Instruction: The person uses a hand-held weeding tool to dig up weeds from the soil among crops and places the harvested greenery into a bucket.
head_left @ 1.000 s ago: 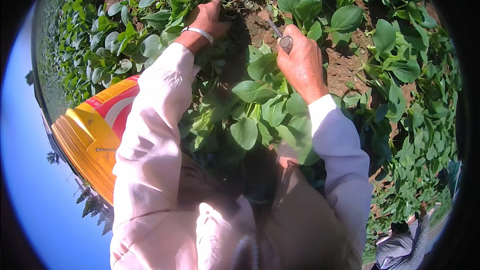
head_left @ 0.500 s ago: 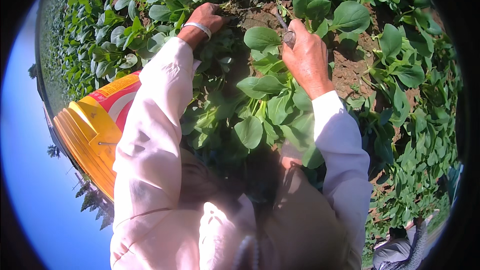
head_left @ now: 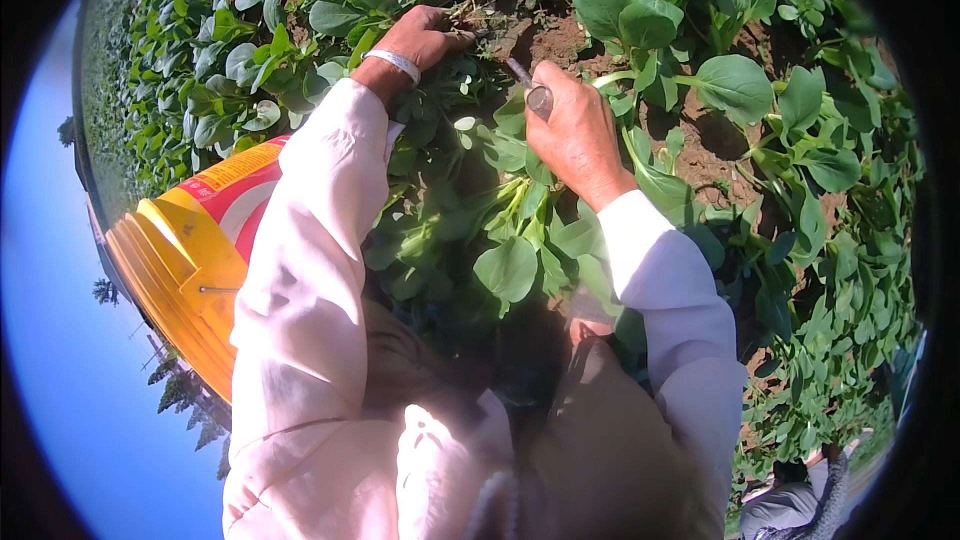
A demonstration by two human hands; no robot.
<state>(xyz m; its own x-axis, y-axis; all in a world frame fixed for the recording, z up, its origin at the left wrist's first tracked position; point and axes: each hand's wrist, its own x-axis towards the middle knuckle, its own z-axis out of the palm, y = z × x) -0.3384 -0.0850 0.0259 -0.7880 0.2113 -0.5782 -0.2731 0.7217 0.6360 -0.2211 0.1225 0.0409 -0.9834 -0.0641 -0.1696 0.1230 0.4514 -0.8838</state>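
My right hand (head_left: pixel 578 135) is wrapped round the handle of a small hand tool (head_left: pixel 540 101). The round butt of its handle faces me, and a thin metal shaft slants up and left toward the soil; its working end is hard to make out. My left hand (head_left: pixel 422 38), with a white band at the wrist, is low at the ground beside small weeds (head_left: pixel 488 18). Its fingers are bent closed, and what they pinch, if anything, is hidden. Below my right hand grows a broad-leaved green vegetable plant (head_left: pixel 507 270).
A yellow bucket (head_left: pixel 190 260) with a red label lies tilted at my left, beside my forearm. Rows of leafy plants (head_left: pixel 735 90) surround patches of brown soil (head_left: pixel 570 45). Another person (head_left: pixel 785 505) is low among the plants at the far lower right.
My right hand has moved left and slightly down with the tool, closer to my left hand. The leaves under it have shifted. My left hand stays almost where it was.
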